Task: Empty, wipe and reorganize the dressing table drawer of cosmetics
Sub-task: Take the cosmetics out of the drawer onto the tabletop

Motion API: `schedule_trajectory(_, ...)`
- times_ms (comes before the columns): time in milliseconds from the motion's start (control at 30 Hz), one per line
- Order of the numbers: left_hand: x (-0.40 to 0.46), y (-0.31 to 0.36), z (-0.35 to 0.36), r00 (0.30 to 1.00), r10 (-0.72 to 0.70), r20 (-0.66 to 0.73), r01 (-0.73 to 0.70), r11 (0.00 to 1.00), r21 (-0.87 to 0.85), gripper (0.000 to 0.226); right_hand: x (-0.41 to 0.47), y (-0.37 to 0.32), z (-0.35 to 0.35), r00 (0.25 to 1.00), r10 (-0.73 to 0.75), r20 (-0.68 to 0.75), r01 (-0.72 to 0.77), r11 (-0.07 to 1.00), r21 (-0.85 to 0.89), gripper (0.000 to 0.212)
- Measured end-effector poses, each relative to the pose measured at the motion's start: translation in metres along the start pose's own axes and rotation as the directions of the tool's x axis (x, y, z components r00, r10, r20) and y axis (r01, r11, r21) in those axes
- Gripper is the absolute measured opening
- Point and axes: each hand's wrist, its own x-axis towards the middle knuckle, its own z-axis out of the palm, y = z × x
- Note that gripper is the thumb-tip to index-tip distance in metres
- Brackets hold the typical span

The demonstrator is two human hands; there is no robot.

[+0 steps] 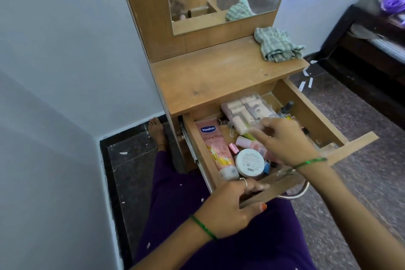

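- The pulled-out light-brown laminate drawer (pixel 311 116) of the dressing table is full of cosmetics.
- Left hand (pixel 230 206) grips the drawer's front panel at 6 o'clock, fingers curled over its edge.
- Right hand (pixel 282 138) hovers blurred over the cosmetics, fingers loosely spread; whether it holds anything I cannot tell.
- A glossy pink Vaseline tube (pixel 215 149) lies at 9 o'clock, beside a round white plastic jar (pixel 249 162).
- A crumpled green checked cloth (pixel 277 45) sits on the tabletop at 1 o'clock.

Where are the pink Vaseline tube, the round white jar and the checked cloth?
Vaseline tube (pixel 210 146): head view, middle of the pink body.
Round white jar (pixel 249 162): head view, centre of the labelled face.
Checked cloth (pixel 276 44): head view, middle of the crumpled fabric.
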Motion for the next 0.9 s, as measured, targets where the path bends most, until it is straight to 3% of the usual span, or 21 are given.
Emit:
schedule_trajectory(100, -0.004, 0.0, 0.008, 1.0, 0.01, 0.005, -0.01, 1.0, -0.011, 0.04, 0.016, -0.025, 0.025, 0.975, -0.014, 0.224, 0.003, 0.999, 0.048, 0.024)
schedule_trajectory(233, -0.006, -0.002, 0.016, 0.999, 0.029, -0.032, -0.029, 1.0, -0.007, 0.04, 0.033, -0.031, 0.053, 0.925, 0.121, 0.361, -0.074, 0.987, -0.142, 0.035)
schedule_trajectory(400, -0.007, -0.002, 0.019, 0.999, 0.037, -0.038, -0.036, 0.999, 0.01, 0.04, 0.032, -0.035, 0.058, 0.913, 0.19, 0.362, -0.119, 0.971, -0.209, 0.039)
schedule_trajectory(567, -0.008, -0.001, 0.02, 0.998, 0.04, -0.042, -0.039, 0.999, 0.03, 0.039, 0.029, -0.039, 0.063, 0.885, 0.206, 0.418, -0.157, 0.976, -0.15, 0.034)
schedule_trajectory(700, -0.009, 0.0, 0.018, 0.999, 0.025, -0.023, -0.026, 1.0, -0.009, 0.038, 0.031, -0.039, 0.069, 0.874, 0.228, 0.429, -0.196, 0.974, -0.117, 0.047)
schedule_trajectory(900, -0.015, 0.004, 0.014, 0.983, 0.007, -0.183, -0.03, 0.992, -0.123, 0.019, 0.036, -0.033, 0.068, 0.865, 0.253, 0.434, -0.276, 0.961, -0.01, 0.04)
